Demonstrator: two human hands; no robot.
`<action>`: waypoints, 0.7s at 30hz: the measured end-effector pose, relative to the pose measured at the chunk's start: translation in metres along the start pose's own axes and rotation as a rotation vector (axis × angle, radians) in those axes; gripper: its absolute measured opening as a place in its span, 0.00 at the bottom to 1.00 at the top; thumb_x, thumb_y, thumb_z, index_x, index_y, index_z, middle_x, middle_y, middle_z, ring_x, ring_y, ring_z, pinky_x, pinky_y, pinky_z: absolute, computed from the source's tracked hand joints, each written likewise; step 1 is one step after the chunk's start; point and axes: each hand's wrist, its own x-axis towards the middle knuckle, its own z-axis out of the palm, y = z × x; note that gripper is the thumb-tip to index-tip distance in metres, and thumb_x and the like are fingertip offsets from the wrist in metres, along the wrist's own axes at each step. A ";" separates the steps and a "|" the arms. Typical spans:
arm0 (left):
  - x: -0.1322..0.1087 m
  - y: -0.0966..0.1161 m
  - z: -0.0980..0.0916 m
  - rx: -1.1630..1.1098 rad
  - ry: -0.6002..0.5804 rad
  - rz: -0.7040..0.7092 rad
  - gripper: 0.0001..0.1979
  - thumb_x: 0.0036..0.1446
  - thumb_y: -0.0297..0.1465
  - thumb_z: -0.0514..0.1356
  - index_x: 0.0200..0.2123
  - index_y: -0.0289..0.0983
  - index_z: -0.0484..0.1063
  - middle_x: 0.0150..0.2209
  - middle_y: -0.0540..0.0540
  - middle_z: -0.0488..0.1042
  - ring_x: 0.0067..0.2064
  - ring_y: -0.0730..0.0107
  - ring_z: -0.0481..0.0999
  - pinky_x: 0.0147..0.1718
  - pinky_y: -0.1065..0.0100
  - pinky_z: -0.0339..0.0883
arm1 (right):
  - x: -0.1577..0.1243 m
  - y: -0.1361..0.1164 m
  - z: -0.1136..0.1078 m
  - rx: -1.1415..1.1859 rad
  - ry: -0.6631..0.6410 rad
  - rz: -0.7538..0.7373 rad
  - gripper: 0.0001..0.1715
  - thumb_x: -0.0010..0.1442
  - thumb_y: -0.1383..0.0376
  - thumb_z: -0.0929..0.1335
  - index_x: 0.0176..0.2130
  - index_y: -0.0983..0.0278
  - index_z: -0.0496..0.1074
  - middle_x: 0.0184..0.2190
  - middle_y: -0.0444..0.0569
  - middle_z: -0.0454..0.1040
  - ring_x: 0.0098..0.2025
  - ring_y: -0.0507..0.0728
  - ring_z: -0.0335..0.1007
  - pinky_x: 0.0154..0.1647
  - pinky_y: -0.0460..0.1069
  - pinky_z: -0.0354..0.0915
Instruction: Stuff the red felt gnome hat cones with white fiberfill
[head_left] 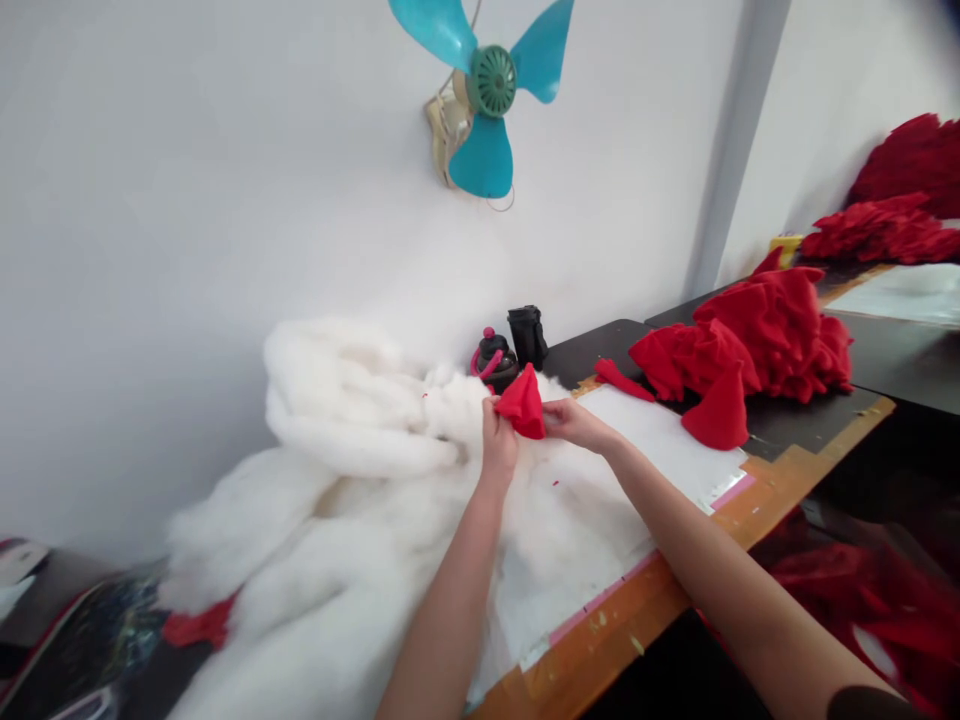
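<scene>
A small red fabric cone [523, 402], like a little pointed hat, is held up between my two hands with its tip upward. My left hand [499, 440] grips its lower left side, the thumb and fingers closed on the cloth. On the other side, my right hand [576, 424] has its fingers closed at the lower right edge; the fingertips are partly hidden behind the cloth. Beneath and left of both hands lies a big heap of fluffy white stuffing [360, 440]. The inside of the cone does not show.
Red fabric pieces [772, 330] are piled on the table at right, beside a single red cone [718, 412]. A dark bottle [493, 360] and a black container [528, 336] stand near the wall. A blue fan [493, 85] hangs above. The wooden table edge [810, 455] runs along the right.
</scene>
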 end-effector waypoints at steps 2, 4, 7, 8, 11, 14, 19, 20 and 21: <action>-0.003 -0.012 0.001 0.056 -0.090 -0.011 0.10 0.62 0.38 0.58 0.34 0.39 0.63 0.33 0.49 0.68 0.35 0.70 0.69 0.40 0.67 0.67 | -0.004 0.006 0.001 0.109 -0.012 0.021 0.17 0.52 0.59 0.71 0.39 0.67 0.80 0.37 0.48 0.81 0.40 0.61 0.76 0.42 0.51 0.70; -0.006 -0.021 0.000 0.177 -0.189 -0.019 0.09 0.63 0.38 0.56 0.33 0.39 0.63 0.33 0.48 0.68 0.36 0.68 0.69 0.42 0.65 0.67 | -0.007 0.010 -0.001 0.102 0.013 0.047 0.14 0.49 0.59 0.72 0.32 0.67 0.80 0.32 0.48 0.81 0.36 0.60 0.75 0.40 0.51 0.70; -0.011 -0.029 -0.003 0.398 -0.321 -0.061 0.07 0.64 0.35 0.52 0.33 0.39 0.64 0.32 0.47 0.69 0.36 0.66 0.70 0.42 0.63 0.67 | -0.009 0.012 -0.010 0.029 0.106 0.028 0.12 0.48 0.60 0.70 0.29 0.66 0.81 0.29 0.47 0.80 0.33 0.59 0.74 0.40 0.51 0.69; -0.012 -0.031 -0.005 0.452 -0.353 -0.078 0.06 0.64 0.34 0.52 0.34 0.40 0.64 0.31 0.48 0.69 0.35 0.66 0.70 0.42 0.62 0.67 | -0.009 0.012 -0.014 0.022 0.154 0.025 0.13 0.49 0.61 0.70 0.30 0.66 0.81 0.29 0.47 0.80 0.34 0.58 0.74 0.40 0.51 0.69; -0.015 -0.033 -0.007 0.541 -0.422 -0.129 0.04 0.61 0.30 0.53 0.33 0.40 0.64 0.29 0.50 0.70 0.33 0.66 0.70 0.40 0.62 0.67 | -0.010 0.014 -0.027 0.146 0.406 0.071 0.16 0.50 0.58 0.70 0.34 0.66 0.81 0.31 0.50 0.81 0.33 0.58 0.74 0.36 0.50 0.69; -0.016 -0.029 -0.005 0.655 -0.442 -0.158 0.06 0.60 0.27 0.51 0.31 0.40 0.62 0.29 0.51 0.71 0.32 0.68 0.71 0.37 0.66 0.65 | -0.011 0.017 -0.040 0.419 0.674 0.135 0.24 0.48 0.54 0.73 0.41 0.66 0.80 0.36 0.53 0.81 0.33 0.57 0.74 0.32 0.49 0.69; -0.013 -0.015 0.000 0.699 -0.222 -0.064 0.08 0.60 0.27 0.50 0.29 0.39 0.63 0.30 0.49 0.72 0.34 0.67 0.72 0.38 0.66 0.66 | -0.012 0.009 -0.042 0.782 0.610 0.150 0.27 0.48 0.49 0.74 0.44 0.61 0.76 0.41 0.51 0.79 0.39 0.57 0.76 0.41 0.52 0.74; -0.013 -0.012 -0.001 0.690 -0.168 -0.034 0.07 0.60 0.28 0.51 0.30 0.39 0.63 0.30 0.49 0.72 0.35 0.67 0.73 0.39 0.66 0.66 | -0.011 0.007 -0.038 0.820 0.567 0.143 0.27 0.45 0.52 0.76 0.44 0.60 0.76 0.41 0.49 0.78 0.39 0.56 0.76 0.42 0.51 0.73; -0.012 -0.009 -0.001 0.671 -0.131 -0.009 0.06 0.60 0.28 0.51 0.31 0.39 0.64 0.31 0.49 0.72 0.35 0.67 0.73 0.40 0.66 0.67 | -0.010 0.005 -0.034 0.842 0.533 0.132 0.29 0.42 0.56 0.77 0.45 0.59 0.75 0.39 0.47 0.78 0.38 0.55 0.76 0.42 0.50 0.73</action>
